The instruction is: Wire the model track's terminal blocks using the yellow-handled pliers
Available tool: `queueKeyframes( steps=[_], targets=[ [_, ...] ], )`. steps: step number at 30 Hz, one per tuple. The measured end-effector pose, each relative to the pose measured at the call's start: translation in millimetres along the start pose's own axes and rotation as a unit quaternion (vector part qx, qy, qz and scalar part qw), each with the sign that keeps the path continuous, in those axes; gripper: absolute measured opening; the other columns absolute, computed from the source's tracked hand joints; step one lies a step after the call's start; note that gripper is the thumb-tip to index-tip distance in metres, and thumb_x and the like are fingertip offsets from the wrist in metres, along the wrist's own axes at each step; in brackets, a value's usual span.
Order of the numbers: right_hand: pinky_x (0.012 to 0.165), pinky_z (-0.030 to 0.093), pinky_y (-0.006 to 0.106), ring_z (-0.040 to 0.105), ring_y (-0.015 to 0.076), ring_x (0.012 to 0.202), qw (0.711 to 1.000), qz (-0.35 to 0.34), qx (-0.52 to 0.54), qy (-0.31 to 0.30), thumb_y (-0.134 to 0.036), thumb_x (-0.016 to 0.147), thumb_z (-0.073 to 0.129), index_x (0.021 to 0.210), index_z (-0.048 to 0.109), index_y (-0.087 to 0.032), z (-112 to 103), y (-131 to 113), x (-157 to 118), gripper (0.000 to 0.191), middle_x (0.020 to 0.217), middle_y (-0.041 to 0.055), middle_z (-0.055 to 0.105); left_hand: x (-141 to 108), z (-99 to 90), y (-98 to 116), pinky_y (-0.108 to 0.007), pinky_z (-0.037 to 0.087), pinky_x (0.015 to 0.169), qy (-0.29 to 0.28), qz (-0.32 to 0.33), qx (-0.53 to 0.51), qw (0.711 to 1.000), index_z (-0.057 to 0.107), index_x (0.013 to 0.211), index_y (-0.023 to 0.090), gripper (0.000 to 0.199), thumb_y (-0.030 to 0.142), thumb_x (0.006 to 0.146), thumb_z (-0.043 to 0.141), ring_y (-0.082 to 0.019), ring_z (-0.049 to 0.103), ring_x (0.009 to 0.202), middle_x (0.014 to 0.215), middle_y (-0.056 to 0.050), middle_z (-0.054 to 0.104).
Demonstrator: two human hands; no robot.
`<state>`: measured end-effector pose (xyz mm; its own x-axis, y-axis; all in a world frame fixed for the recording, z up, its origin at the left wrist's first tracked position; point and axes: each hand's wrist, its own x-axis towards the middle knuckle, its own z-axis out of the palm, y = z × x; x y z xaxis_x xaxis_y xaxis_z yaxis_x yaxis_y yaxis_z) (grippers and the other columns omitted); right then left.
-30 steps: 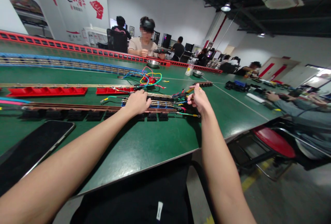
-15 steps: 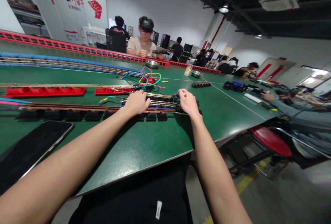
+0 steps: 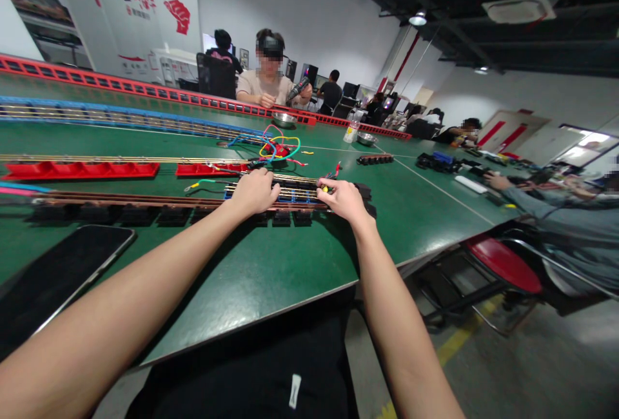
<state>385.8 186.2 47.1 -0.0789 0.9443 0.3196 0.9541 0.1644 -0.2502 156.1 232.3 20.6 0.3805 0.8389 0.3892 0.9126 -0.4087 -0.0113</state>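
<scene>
My left hand (image 3: 255, 192) lies over a rail assembly (image 3: 296, 195) of thin brass-coloured bars on blue and black holders, its fingers closed round it. The undersides of those fingers are hidden. At the right end of the assembly, my right hand (image 3: 344, 200) pinches a small yellow-sleeved wire end (image 3: 324, 189) just above the bars. A red-tipped wire (image 3: 338, 166) sticks up behind that hand. Left of my left hand, a green wire (image 3: 207, 181) with a yellow-sleeved lug lies loose. Copper-brown bars (image 3: 120, 198) on black holders run along the near side.
A phone (image 3: 72, 277) lies at the near left. Behind are red holders (image 3: 82, 170), a blue rail (image 3: 120, 119) and coiled coloured wires (image 3: 280, 147). Opposite, a co-worker (image 3: 271, 80) holds a power driver by a metal bowl (image 3: 284, 120). A red stool (image 3: 505, 265) stands at the right.
My right hand has moved left and slightly nearer along the bars, with the yellow wire end at its fingertips. My left hand stays put. The co-worker opposite has tilted the driver upward.
</scene>
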Motion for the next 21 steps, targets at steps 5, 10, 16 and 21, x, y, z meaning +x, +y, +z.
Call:
queueKeyframes(
  steps=[5, 10, 16, 21],
  targets=[
    [0.054, 0.028, 0.022, 0.048, 0.0127, 0.052, 0.997, -0.067, 0.016, -0.024, -0.04, 0.081, 0.055, 0.094, 0.074, -0.027, -2, 10, -1, 0.027, 0.057, -0.003, 0.057, 0, -0.8, 1, -0.036, 0.048, 0.083, 0.0, -0.002, -0.002, 1.0, 0.064, 0.103, 0.007, 0.041, 0.034, 0.094, 0.034, -0.028, 0.062, 0.099, 0.106, -0.017, 0.065],
    [0.054, 0.025, 0.022, 0.037, 0.0105, 0.051, 0.994, -0.092, 0.025, -0.055, -0.036, 0.077, 0.059, 0.091, 0.075, -0.027, -4, 16, -1, 0.023, 0.054, -0.0053, 0.051, 0, -1.2, 1, -0.036, 0.048, 0.082, -0.001, -0.004, -0.003, 1.0, 0.064, 0.104, 0.007, 0.041, 0.034, 0.094, 0.034, -0.029, 0.062, 0.099, 0.106, -0.017, 0.065],
    [0.055, 0.029, 0.022, 0.045, 0.012, 0.052, 0.996, -0.072, 0.044, -0.012, -0.04, 0.081, 0.057, 0.095, 0.074, -0.026, 3, 17, -5, 0.027, 0.054, -0.0047, 0.053, 0, -2.6, 1, -0.035, 0.049, 0.082, -0.005, -0.008, 0.0, 1.0, 0.064, 0.103, 0.008, 0.041, 0.034, 0.094, 0.033, -0.028, 0.062, 0.099, 0.106, -0.016, 0.065],
    [0.059, 0.035, 0.023, 0.049, 0.013, 0.056, 0.992, -0.02, 0.108, 0.066, -0.051, 0.087, 0.051, 0.102, 0.071, -0.024, 10, 17, -8, 0.037, 0.061, -0.003, 0.058, 2, -3.8, 1, -0.036, 0.049, 0.083, -0.013, -0.006, -0.004, 1.0, 0.064, 0.103, 0.008, 0.041, 0.035, 0.093, 0.035, -0.029, 0.062, 0.1, 0.106, -0.017, 0.065]
  ],
)
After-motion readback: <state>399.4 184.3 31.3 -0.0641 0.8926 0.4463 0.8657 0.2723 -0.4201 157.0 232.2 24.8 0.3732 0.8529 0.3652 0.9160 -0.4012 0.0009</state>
